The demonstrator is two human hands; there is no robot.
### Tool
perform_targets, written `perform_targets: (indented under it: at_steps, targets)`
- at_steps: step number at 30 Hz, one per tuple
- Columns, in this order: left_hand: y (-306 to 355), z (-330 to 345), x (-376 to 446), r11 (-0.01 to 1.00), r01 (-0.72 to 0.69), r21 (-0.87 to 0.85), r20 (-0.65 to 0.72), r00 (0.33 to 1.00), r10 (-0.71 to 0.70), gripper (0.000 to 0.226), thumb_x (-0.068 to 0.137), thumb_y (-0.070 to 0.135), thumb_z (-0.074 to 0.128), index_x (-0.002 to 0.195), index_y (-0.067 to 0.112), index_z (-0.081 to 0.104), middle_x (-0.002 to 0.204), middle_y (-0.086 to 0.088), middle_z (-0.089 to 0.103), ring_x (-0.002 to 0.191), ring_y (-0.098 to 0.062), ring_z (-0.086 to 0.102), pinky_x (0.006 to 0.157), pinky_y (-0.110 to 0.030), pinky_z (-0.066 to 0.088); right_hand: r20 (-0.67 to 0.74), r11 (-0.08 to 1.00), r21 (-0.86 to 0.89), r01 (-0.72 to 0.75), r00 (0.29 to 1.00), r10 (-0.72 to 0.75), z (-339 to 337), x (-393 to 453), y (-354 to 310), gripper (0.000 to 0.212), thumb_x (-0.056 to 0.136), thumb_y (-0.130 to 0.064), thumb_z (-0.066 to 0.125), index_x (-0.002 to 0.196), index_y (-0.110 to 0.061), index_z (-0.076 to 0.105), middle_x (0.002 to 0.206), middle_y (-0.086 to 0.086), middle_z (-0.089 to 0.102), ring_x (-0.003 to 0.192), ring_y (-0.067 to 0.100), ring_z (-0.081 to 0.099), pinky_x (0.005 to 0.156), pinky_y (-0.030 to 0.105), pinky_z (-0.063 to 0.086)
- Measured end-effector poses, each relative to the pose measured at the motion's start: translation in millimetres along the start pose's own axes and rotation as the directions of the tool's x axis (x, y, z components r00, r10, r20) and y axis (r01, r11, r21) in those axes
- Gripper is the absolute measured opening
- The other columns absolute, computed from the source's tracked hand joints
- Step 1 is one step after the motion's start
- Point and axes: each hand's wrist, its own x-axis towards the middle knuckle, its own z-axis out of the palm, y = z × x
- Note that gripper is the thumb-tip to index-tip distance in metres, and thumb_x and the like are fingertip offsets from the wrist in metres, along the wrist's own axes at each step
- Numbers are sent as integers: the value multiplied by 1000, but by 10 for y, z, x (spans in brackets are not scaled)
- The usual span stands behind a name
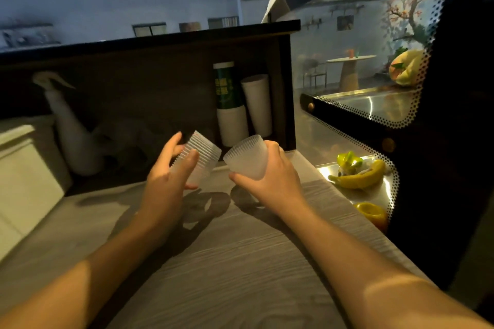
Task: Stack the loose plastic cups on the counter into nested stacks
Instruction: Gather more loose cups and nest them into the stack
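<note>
Holding one ribbed cup [199, 159] in the left hand [167, 181] and another cup [247, 159] in the right hand [270, 177] — fingers wrapped round each, above the counter [240, 262] — the person should align base with open mouth before sliding them together.

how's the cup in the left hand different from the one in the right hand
The left cup shows fine rings running around its wall; the right cup shows fine upright ribs. The left cup tilts up and to the right; the right cup tilts up and to the left, so the two upper ends nearly meet. The left hand wraps its cup from the side; the right hand cradles its cup from below. Both are frosted, see-through plastic, held above the counter.
</note>
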Motion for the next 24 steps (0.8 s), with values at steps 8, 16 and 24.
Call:
perform_targets:
  at_steps: [8, 16, 24]
  targets:
    - [20, -25, -159, 993, -116, -21, -64, 991, 114, 53, 89, 61, 43, 130, 29, 54, 112, 12, 65, 103, -12, 64, 66, -23, 55, 119, 988, -67, 139, 984, -130, -20, -128, -147, 80, 70, -56, 78, 132, -27, 35, 124, -5, 44, 109, 14, 48, 88, 43, 51]
    - [77, -96, -201, 939, -244, 242, -9, 967, 253, 56, 92, 57, 45, 137, 24, 53, 118, 11, 56, 107, 0, 56, 78, -18, 51, 194, 941, -99, 324, 934, -301, 37, -186, -287, 83, 68, -54, 79, 133, -32, 32, 121, -9, 44, 107, 11, 49, 84, 41, 54]
    - [80, -77, -264, 804, -449, 390, 319, 885, 340, 65, 91, 70, 34, 146, 35, 32, 144, 9, 38, 131, 2, 37, 103, -13, 33, 168, 949, -1, 316, 935, -311, 10, -229, -312, 82, 69, -51, 79, 134, -29, 35, 124, -8, 44, 108, 10, 48, 85, 39, 52]
